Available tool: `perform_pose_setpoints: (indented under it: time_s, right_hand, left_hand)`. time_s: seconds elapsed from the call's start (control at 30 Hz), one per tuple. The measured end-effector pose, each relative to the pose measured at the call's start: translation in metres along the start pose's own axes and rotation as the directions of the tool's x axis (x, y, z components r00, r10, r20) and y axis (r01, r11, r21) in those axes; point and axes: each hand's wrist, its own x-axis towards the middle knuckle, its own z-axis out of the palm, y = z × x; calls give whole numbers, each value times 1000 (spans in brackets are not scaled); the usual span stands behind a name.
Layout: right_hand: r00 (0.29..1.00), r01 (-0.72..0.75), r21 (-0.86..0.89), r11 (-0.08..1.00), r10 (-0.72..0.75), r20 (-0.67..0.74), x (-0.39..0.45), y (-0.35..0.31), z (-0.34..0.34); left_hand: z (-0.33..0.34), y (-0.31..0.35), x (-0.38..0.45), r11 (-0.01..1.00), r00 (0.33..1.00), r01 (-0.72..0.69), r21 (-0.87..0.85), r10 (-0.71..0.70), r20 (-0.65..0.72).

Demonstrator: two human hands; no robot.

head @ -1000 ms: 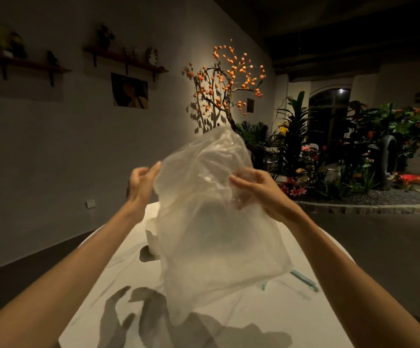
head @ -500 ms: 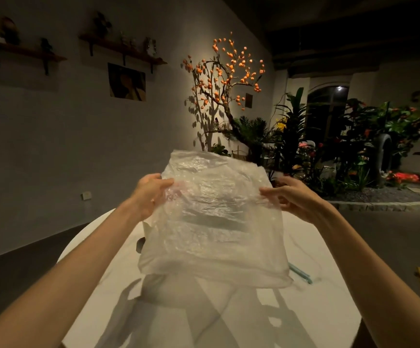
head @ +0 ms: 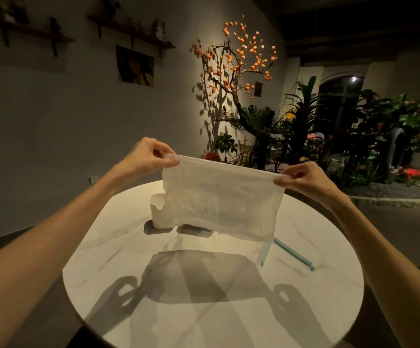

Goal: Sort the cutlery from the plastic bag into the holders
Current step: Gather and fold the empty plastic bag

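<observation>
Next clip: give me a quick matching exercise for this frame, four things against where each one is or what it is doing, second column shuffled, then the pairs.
Things:
1. left hand
2. right hand
3. plastic bag
4. white holder

Places or states:
A. stands on the round table, partly hidden behind the bag
B. pinches the bag's top corner on the side nearer the plants
C. hangs stretched flat above the table
D. pinches the bag's top corner on the side nearer the grey wall

Pairs: 1-D, 2-B, 3-C, 4-A
</observation>
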Motion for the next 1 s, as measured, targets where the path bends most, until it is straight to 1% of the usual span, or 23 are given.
perform_pose_setpoints:
  time_s: [0.03, 0.07, 0.1, 0.13, 0.17, 0.23, 0.3, 0.37, 0.43, 0.47, 0.5, 0.53, 0.57, 0.63, 0.67, 0.73, 0.77, 0.8, 0.83, 0.9, 0.93, 0.97, 1.0]
  right_hand:
    - [1000, -5, -207, 978, 7, 9, -1, -6, -1]
    - [1000, 5, -424, 906, 7, 26, 0, -11, 0]
    - [998, 43, -568, 822, -7, 65, 1, -20, 4]
    - [993, 92, -589, 803, -29, 115, 4, -31, 12]
    - [980, 143, -510, 849, -48, 194, 6, -45, 22]
    - [920, 202, -242, 949, -99, 380, 12, -70, 46]
    - [844, 187, -54, 981, -133, 520, 15, -86, 64]
    - [820, 137, 119, 983, -180, 543, 18, -86, 67]
    - [835, 40, 322, 946, -209, 510, 18, -77, 63]
    - [851, 4, 401, 916, -214, 480, 18, -73, 60]
    - [873, -28, 469, 883, -207, 441, 16, -69, 57]
    - [897, -68, 529, 846, -181, 404, 15, -64, 55]
    - [917, -111, 574, 811, -139, 373, 14, -59, 54]
    - [943, -185, 628, 756, -43, 329, 14, -51, 55]
    - [948, -217, 645, 733, 0, 320, 13, -47, 57]
    - [957, -251, 629, 736, 91, 276, 12, -43, 64]
    - [963, -254, 595, 762, 145, 226, 12, -40, 68]
    - [967, -254, 557, 791, 193, 166, 13, -37, 72]
    - [968, -249, 524, 815, 225, 110, 13, -33, 75]
    - [968, -238, 479, 845, 246, 47, 13, -29, 78]
    - [969, -234, 469, 852, 246, 37, 12, -28, 78]
    - [969, -230, 469, 853, 245, 29, 12, -26, 76]
    - [969, -229, 473, 851, 245, 28, 12, -26, 74]
  left_hand:
    - [-2, 3, 0, 1000, 1000, 4, 17, -4, 3]
    - [-3, 7, -1, 1000, 999, 1, 6, -1, 39]
    - [-4, 12, -1, 1000, 994, -1, -24, 4, 111]
    - [-5, 19, -2, 997, 980, -6, -71, 19, 198]
    - [-5, 27, -2, 993, 961, -11, -121, 44, 275]
    - [-2, 43, -1, 979, 922, -16, -203, 93, 375]
    - [0, 52, 2, 956, 913, 11, -292, 110, 393]
    - [-3, 52, 6, 917, 931, 54, -396, 97, 352]
    - [-11, 42, 7, 847, 955, 109, -520, 56, 293]
    - [-14, 34, 6, 790, 965, 140, -597, 28, 263]
    - [-12, 25, 3, 704, 968, 187, -685, -14, 251]
    - [-6, 16, -3, 586, 962, 252, -770, -64, 266]
    - [5, 6, -10, 458, 945, 325, -827, -127, 301]
    - [37, -21, -22, 247, 880, 469, -848, -215, 424]
    - [54, -32, -29, 157, 844, 529, -834, -195, 499]
    - [78, -40, -37, -24, 788, 611, -791, -75, 611]
    - [85, -34, -38, -62, 770, 636, -769, -15, 638]
    - [92, -28, -37, -27, 765, 643, -765, 6, 643]
    - [96, -20, -37, 84, 766, 639, -765, 21, 642]
    - [99, -2, -34, 399, 786, 576, -714, -30, 617]
    - [101, 3, -31, 499, 785, 560, -662, -65, 616]
    - [103, 7, -27, 559, 793, 544, -626, -100, 600]
    - [104, 8, -24, 588, 816, 525, -616, -140, 561]
